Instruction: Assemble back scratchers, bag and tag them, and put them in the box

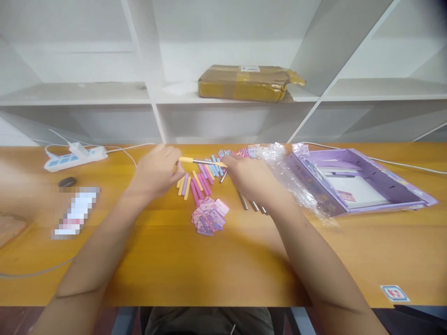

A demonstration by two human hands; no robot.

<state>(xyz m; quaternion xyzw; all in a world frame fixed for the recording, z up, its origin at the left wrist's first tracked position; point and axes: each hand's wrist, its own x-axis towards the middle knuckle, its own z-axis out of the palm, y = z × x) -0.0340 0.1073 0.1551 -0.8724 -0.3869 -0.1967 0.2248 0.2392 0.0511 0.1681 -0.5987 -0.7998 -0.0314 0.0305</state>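
Note:
A slim yellow pen (186,159) with a bare metal middle spans the gap between my two hands above the table. My left hand (159,168) pinches its left end. Around its right end, the fingers of my right hand (246,176) are closed; the fingertips are partly hidden. Below lie short yellow, purple, pink and blue tubes (200,184), loosely grouped by colour. Closer to me is a fanned pile of small pink and purple cards (209,216). Several metal tubes (243,202) lie under my right hand, and striped pieces (240,152) are behind it.
At right, crumpled clear plastic wrap (300,186) lies against an open purple box (344,209). A power strip (75,158), a dark oval object (67,181) and a blurred-out phone-like item (77,209) are at left. A taped parcel (244,83) rests on the shelf behind.

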